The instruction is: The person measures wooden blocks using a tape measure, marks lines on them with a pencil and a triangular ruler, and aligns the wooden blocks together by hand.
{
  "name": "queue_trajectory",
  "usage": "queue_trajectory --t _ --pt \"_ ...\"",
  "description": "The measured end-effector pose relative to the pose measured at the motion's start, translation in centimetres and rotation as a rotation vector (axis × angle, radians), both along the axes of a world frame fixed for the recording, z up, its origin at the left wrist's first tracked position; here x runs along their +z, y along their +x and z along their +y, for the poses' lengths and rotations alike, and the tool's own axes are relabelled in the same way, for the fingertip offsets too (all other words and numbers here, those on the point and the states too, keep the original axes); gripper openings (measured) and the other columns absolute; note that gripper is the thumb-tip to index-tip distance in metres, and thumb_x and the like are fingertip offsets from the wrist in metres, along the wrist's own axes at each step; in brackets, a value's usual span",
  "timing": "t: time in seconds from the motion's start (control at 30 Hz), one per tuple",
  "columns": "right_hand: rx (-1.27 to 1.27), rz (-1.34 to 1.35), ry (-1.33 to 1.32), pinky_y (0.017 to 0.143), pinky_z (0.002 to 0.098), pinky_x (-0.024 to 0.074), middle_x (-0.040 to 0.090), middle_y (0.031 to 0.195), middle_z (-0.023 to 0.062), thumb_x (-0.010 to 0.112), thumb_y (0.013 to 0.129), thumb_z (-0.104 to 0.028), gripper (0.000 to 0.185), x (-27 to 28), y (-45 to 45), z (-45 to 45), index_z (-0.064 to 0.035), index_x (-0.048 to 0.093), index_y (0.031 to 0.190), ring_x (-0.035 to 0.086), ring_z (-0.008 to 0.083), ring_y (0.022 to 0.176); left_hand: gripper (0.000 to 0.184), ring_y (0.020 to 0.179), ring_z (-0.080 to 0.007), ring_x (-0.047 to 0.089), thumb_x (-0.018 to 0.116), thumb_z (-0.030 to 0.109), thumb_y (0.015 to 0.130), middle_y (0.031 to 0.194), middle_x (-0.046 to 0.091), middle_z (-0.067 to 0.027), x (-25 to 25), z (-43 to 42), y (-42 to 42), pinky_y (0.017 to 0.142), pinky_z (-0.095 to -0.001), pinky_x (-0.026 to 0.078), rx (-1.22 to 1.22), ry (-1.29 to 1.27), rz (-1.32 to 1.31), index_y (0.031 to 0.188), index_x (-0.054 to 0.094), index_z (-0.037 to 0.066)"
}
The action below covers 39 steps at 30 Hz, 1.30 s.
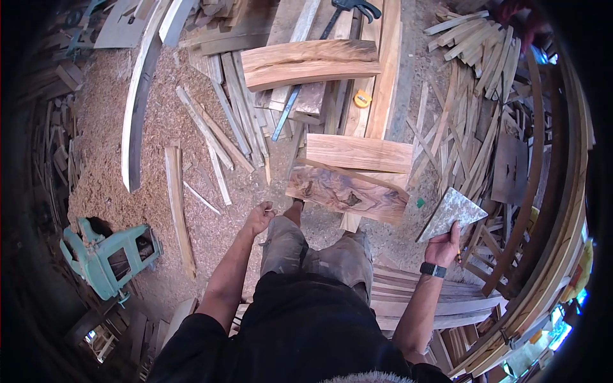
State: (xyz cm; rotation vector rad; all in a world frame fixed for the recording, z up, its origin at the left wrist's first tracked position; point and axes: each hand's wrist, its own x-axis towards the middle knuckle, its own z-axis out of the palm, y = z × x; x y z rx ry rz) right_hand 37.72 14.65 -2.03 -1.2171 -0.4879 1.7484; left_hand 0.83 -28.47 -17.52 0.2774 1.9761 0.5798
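Note:
My right hand [440, 247], wearing a dark wristwatch, grips a flat triangular board [451, 216] with a mottled grey-white face by its lower edge. A thin pencil-like stick [458, 256] shows beside that hand. Near my knee, my left hand [259, 219] is closed with its fingers curled; what it holds, if anything, is too small to tell. Before my legs lies a wooden board [348, 191] with dark swirling grain. Just beyond it rests a plainer board [359, 152]. Farther off, a curved wood block [311, 64] lies across longer planks.
A yellow tape measure [363, 98] sits on a plank, and a black clamp [348, 14] lies at the top. Left are a green metal machine frame [115, 255] and a long curved beam [142, 108]. Offcut strips [472, 45] are heaped at right. Sawdust [102, 172] covers the floor.

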Motion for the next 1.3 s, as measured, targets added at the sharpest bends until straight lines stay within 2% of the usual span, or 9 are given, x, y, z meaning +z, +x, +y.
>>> queue_trajectory --t 0.4,0.47,0.53,0.6,0.67,0.73,0.83,1.2,1.3 --pt "0.018 0.045 -0.008 0.111 0.0432 0.0480 0.065 0.138 0.0087 0.058 0.106 -0.024 0.035 0.3 -0.8 0.1 -0.0058 0.060 0.136 0.063 0.0239 0.126 0.046 0.105 -0.0232 0.069 0.067 0.014 0.096 0.119 0.070 -0.0172 0.7 1.1 0.4 0.090 -0.0337 0.055 0.043 0.045 0.000 0.136 0.056 -0.006" --pt "0.012 0.031 -0.010 0.111 0.0410 0.0467 0.066 0.136 0.0088 0.058 0.106 -0.023 0.035 0.0 -1.1 0.8 -0.0050 0.060 0.136 0.062 0.0226 0.125 0.039 0.100 -0.0183 0.068 0.067 0.013 0.096 0.111 0.070 -0.0128 -0.1 0.8 0.1 0.088 -0.0326 0.055 0.023 0.110 0.089 0.130 0.060 -0.004" --pt "0.033 0.072 -0.023 0.113 0.0415 0.0441 0.065 0.138 0.0085 0.059 0.106 -0.025 0.037 -0.2 -0.3 1.5 -0.0047 0.059 0.137 0.061 0.0238 0.126 0.034 0.093 -0.0150 0.064 0.066 0.015 0.097 0.106 0.070 -0.0099 -3.8 -1.1 -0.2 0.085 -0.0307 0.053 0.158 0.392 0.131 0.126 0.064 -0.002" --pt "-0.002 0.000 -0.008 0.115 0.0411 0.0415 0.065 0.139 0.0092 0.060 0.105 -0.028 0.039 0.4 -1.7 2.8 -0.0062 0.061 0.137 0.061 0.0250 0.127 0.035 0.089 -0.0142 0.061 0.064 0.023 0.100 0.102 0.070 -0.0083 1.4 2.5 -1.7 0.083 -0.0305 0.051 0.180 0.231 0.127 0.125 0.066 -0.001" --pt "0.017 0.002 -0.032 0.112 0.0402 0.0441 0.066 0.138 0.0096 0.059 0.105 -0.031 0.040 -1.1 -1.5 5.1 -0.0053 0.061 0.136 0.063 0.0253 0.124 0.044 0.091 -0.0139 0.059 0.061 0.037 0.103 0.101 0.071 -0.0065 3.5 5.0 -3.0 0.085 -0.0309 0.049 0.228 0.274 0.183 0.124 0.068 -0.001" --pt "0.110 0.000 -0.013 0.105 0.0421 0.0503 0.067 0.134 0.0103 0.059 0.106 -0.033 0.041 -2.4 -2.0 7.2 -0.0061 0.060 0.136 0.066 0.0266 0.119 0.061 0.118 -0.0227 0.063 0.056 0.050 0.104 0.128 0.068 -0.0113 4.7 6.5 -5.2 0.104 -0.0386 0.047 0.253 0.204 0.049 0.139 0.060 -0.001" --pt "0.250 -0.040 -0.053 0.094 0.0483 0.0566 0.069 0.130 0.0115 0.058 0.106 -0.036 0.044 -5.6 -3.2 9.9 -0.0080 0.056 0.140 0.069 0.0289 0.113 0.065 0.124 -0.0257 0.062 0.052 0.054 0.104 0.135 0.065 -0.0134 7.4 10.9 -6.8 0.106 -0.0408 0.045 0.369 0.262 -0.010 0.142 0.057 0.000" --pt "0.339 -0.078 -0.181 0.103 0.0559 0.0507 0.060 0.145 0.0114 0.050 0.109 -0.036 0.049 -11.2 -7.7 9.4 -0.0104 0.045 0.150 0.061 0.0372 0.129 0.065 0.129 -0.0253 0.059 0.048 0.051 0.106 0.141 0.062 -0.0146 4.7 18.0 -9.2 0.110 -0.0388 0.042 0.299 0.269 -0.161 0.144 0.055 -0.001" --pt "0.359 -0.123 -0.208 0.095 0.0565 0.0552 0.067 0.134 0.0125 0.053 0.107 -0.036 0.045 -12.6 -8.0 9.5 -0.0121 0.051 0.145 0.068 0.0340 0.117 0.077 0.139 -0.0260 0.050 0.047 0.059 0.104 0.151 0.052 -0.0185 3.9 19.4 -8.3 0.119 -0.0373 0.033 0.413 0.277 -0.542 0.151 0.045 -0.002"
